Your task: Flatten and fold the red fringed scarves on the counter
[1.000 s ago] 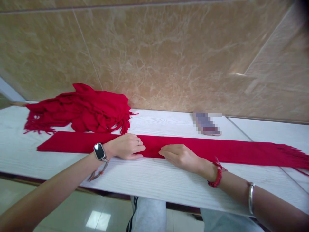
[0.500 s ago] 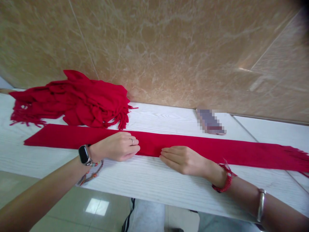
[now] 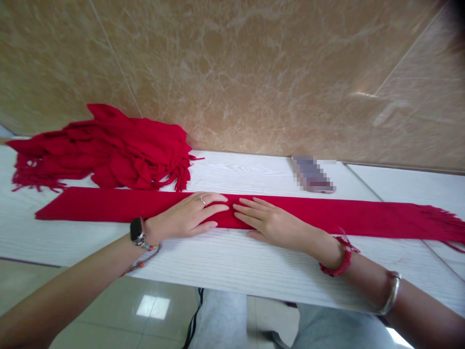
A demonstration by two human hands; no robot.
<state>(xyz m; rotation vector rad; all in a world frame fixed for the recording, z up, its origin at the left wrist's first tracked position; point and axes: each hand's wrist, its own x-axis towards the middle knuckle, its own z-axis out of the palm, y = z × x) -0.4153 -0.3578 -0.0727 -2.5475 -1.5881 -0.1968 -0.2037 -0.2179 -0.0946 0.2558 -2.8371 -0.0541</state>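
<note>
A red scarf [image 3: 348,215], folded into a long narrow strip, lies across the white table, with its fringe at the right end. My left hand [image 3: 189,215] rests on the middle of the strip, fingers spread and pointing right; it wears a ring, and a dark watch is on the wrist. Facing it, my right hand [image 3: 271,223] lies on the scarf with its fingers apart and pointing left. A small gap separates the fingertips of the two hands. Neither hand grips the cloth.
Behind the strip at the left is a crumpled heap of red fringed cloth [image 3: 119,150], close to the brown marbled wall [image 3: 236,72]. A phone [image 3: 313,174], partly blurred out, lies near the wall right of centre. The white table [image 3: 218,261] has its front edge below my arms.
My fingers have uncurled and spread out on the cloth. Both hands have come nearer each other at the middle of the strip. The view has shifted slightly.
</note>
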